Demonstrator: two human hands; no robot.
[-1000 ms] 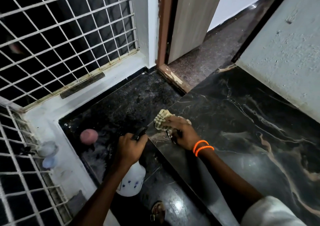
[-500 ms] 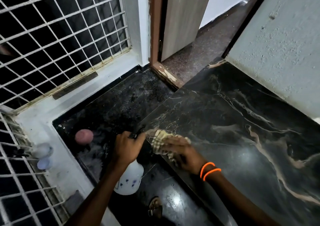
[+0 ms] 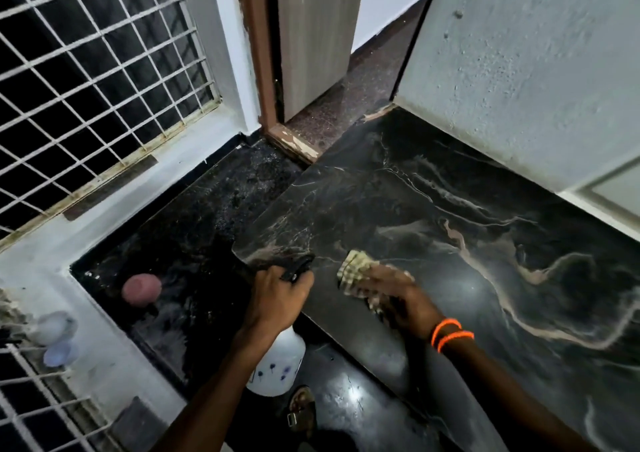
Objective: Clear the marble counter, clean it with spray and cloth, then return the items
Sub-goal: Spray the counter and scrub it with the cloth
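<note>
We count one spray bottle point(image 3: 275, 361), gripped by our left hand point(image 3: 277, 299) beside the marble counter point(image 3: 450, 230); one cloth point(image 3: 356, 271) on it, pressed under our right hand point(image 3: 398, 299), fingers blurred; two orange bangles point(image 3: 450, 334).

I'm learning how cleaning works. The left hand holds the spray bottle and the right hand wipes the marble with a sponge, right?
Nearly. In the head view the right hand wipes the marble counter with a checked cloth, not a sponge. The left hand does hold the spray bottle.

Dim, overhead glare, blurred hand point(image 3: 398, 299)
</note>
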